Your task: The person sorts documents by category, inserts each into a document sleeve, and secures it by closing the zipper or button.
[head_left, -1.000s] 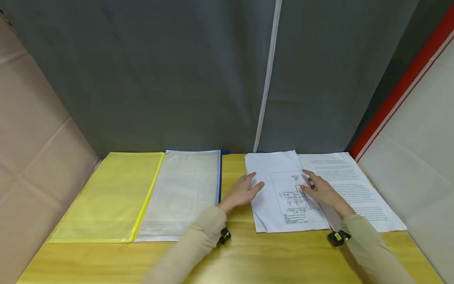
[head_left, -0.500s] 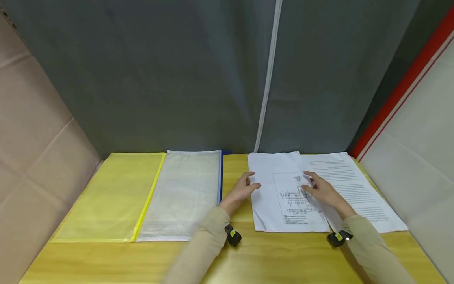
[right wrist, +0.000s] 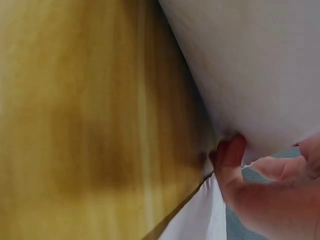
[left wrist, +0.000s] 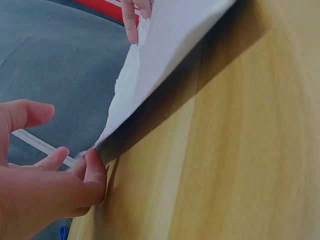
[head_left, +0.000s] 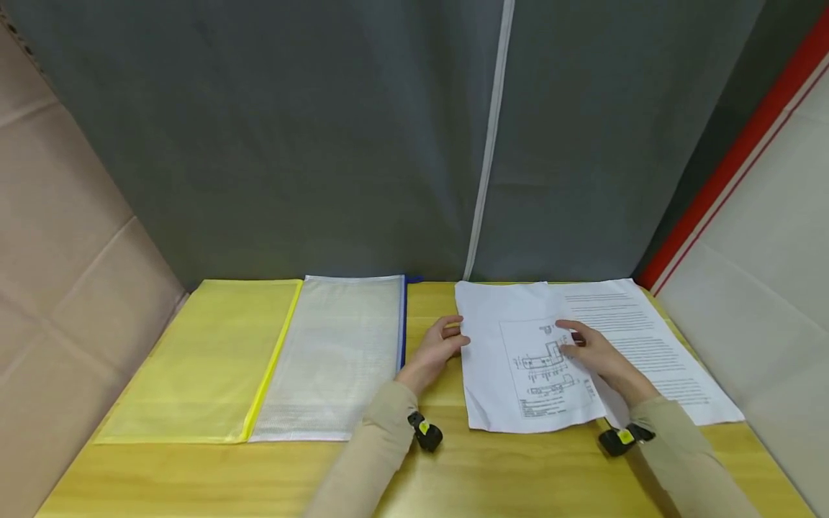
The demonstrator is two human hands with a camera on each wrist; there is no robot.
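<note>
Pinching the left edge of the paper with the drawing, the left hand has its fingers curled onto the sheet. In the left wrist view the fingertips sit right at the paper's lifted edge, and a dark shadow runs under it, so that side is up off the table. Lifting one edge like this probably makes a thin sheet easier to catch hold of.

The right hand is on the right side of the same sheet, in the middle right of the head view. Its fingers lie over the printed drawing, and in the right wrist view the thumb tucks under the paper's edge. So this hand grips the sheet too, one hand on each side, which likely keeps the floppy paper from bending.

The drawing paper lies on the yellow wooden table, partly on top of a second paper full of text just to its right.

Farther left, well apart from the hands, a clear zip pouch with a blue edge lies flat. A yellow pouch touches its left side. A grey curtain hangs behind the table.
</note>
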